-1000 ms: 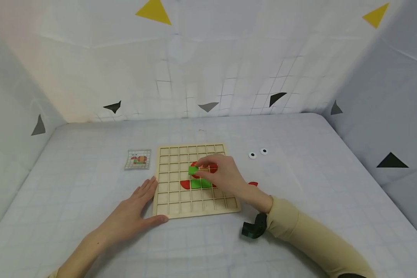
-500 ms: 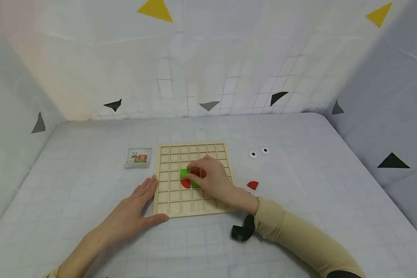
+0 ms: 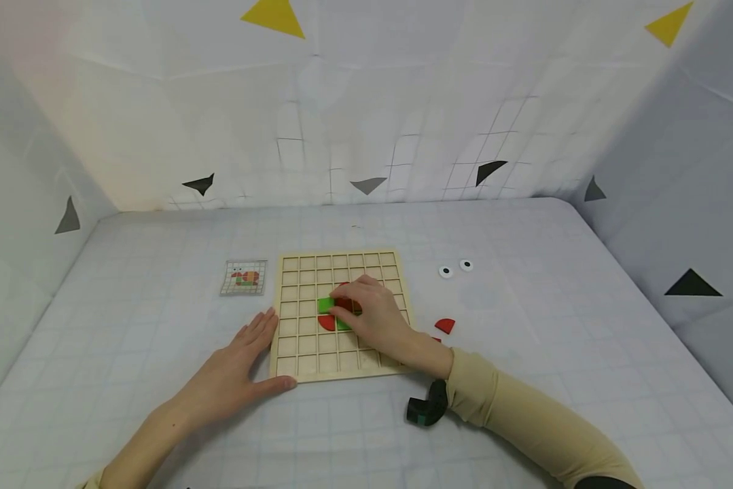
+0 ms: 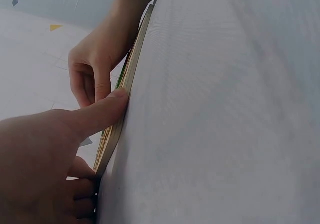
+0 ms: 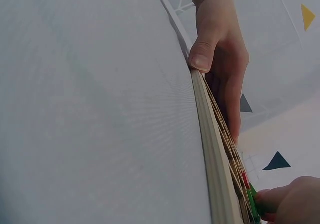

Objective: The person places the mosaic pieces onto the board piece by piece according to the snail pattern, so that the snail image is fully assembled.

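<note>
A wooden grid board (image 3: 299,346) lies on the table with red and green tiles set in its middle cells. My right hand (image 3: 375,319) is over the board, thumb and forefinger pinching the right side of a green square tile (image 3: 325,305). Just below that tile is a red quarter-round tile (image 3: 326,323), with part of another green tile (image 3: 344,326) beside it. Fingers hide much of the other pieces. My left hand (image 3: 231,373) rests at the board's left side, fingers straight along the edge. Its thumb touches the near left corner, as the left wrist view also shows.
Left of the board lies a small picture card (image 3: 244,278) with a coloured figure on a grid. To the right are a loose red quarter-round tile (image 3: 445,326), part of another red piece (image 3: 436,339) and two round eye pieces (image 3: 445,272) (image 3: 467,265).
My right hand has moved left and slightly down with the green square tile, bringing it to the cell above the red quarter-round tile. My left hand has stayed in place.
</note>
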A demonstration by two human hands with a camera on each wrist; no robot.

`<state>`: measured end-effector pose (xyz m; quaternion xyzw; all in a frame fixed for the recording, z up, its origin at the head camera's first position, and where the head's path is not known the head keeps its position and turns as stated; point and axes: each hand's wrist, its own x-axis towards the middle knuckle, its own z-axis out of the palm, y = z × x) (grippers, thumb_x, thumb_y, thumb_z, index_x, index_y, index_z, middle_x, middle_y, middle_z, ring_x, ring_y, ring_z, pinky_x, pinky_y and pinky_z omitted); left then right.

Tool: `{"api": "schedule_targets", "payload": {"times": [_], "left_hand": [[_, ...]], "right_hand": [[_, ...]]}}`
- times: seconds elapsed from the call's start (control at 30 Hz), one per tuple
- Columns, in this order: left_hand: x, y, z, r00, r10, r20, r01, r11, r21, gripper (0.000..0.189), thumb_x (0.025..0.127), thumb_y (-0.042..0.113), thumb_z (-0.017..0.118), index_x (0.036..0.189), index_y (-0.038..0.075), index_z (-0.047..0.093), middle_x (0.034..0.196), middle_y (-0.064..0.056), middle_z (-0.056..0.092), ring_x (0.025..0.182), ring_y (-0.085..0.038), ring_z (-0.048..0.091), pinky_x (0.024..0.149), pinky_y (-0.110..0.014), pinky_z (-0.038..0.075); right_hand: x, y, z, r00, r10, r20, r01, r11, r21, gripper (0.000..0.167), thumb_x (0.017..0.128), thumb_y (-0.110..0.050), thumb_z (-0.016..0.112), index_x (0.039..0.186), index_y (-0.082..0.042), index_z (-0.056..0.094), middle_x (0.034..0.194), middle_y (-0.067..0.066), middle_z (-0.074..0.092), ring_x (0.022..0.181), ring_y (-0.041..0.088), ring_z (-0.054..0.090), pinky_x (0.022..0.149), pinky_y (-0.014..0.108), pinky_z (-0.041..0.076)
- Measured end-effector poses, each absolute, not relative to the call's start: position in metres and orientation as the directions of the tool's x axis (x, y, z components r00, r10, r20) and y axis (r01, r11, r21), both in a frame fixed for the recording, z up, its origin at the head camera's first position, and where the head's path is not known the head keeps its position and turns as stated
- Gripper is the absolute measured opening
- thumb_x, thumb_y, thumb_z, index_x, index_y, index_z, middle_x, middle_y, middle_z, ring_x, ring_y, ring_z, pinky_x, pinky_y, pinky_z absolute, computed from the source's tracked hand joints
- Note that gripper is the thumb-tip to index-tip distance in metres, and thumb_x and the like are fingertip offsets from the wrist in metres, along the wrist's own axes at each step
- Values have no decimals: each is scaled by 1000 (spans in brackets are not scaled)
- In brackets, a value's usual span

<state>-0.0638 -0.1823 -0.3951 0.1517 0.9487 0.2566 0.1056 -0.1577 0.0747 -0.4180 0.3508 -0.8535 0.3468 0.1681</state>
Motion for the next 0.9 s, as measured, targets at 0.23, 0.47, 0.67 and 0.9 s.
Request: {"api": "schedule_targets", "payload": {"times": [0.23, 0.47, 0.67, 0.9], "left_hand": [[-64, -182, -395, -932, 344, -115, 239, 821, 519, 106, 83, 70, 65, 159, 7, 25, 167, -7, 18, 153, -35, 17, 115, -63, 29], [-64, -183, -394, -932, 340, -124, 230, 822, 521, 107, 83, 71, 64, 159, 8, 24, 168, -6, 18, 153, -35, 17, 115, -64, 29], [-63, -183, -393, -934, 338, -118, 232, 822, 520, 106, 83, 71, 64, 159, 7, 25, 167, -6, 18, 153, -35, 17, 115, -63, 29], [-63, -182, -395, -932, 345, -115, 239, 820, 520, 106, 83, 71, 63, 159, 7, 25, 167, -6, 18, 153, -34, 16, 115, -63, 29]], "right_hand": [[-159, 75, -421, -684, -489, 541, -728, 508, -461, 23, 82, -14, 84, 103, -10, 76, 99, -2, 76, 89, 13, 60, 75, 24, 54], [-160, 74, -423, -661, -503, 557, -749, 489, -447, 22, 83, -13, 83, 103, -10, 76, 98, -2, 76, 89, 13, 60, 76, 24, 54], [-160, 73, -423, -661, -502, 557, -749, 484, -452, 22, 83, -12, 82, 105, -9, 76, 98, -1, 76, 89, 13, 59, 74, 24, 53], [-163, 85, -403, -706, -476, 525, -708, 447, -546, 20, 86, -12, 79, 105, -7, 76, 97, 3, 75, 90, 19, 60, 69, 33, 53]]}}
